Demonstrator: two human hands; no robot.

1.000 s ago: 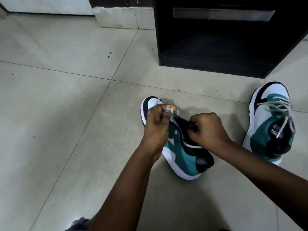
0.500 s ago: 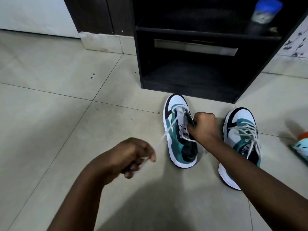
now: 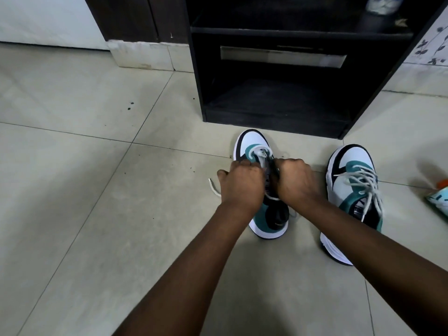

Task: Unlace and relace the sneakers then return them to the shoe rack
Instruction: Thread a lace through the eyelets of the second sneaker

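Both hands' fingers (image 3: 244,166) curled over sneaker (image 3: 269,219) tongue, grasping lace (tip (image 3: 213,186) trailing left).

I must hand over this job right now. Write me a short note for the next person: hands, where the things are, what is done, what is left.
Left hand and right hand: both curled over the left sneaker at its eyelets, working its lace; the exact grip is hidden.
One lace end lies on the floor, left of the hands.
Right sneaker: on the floor, laced, its ends loose.
Shoe rack: just beyond the toes, bottom shelf holds no shoes.
Done: the left sneaker's lace sits only in its lowest eyelets.
Left: finish lacing, then put both on the rack.
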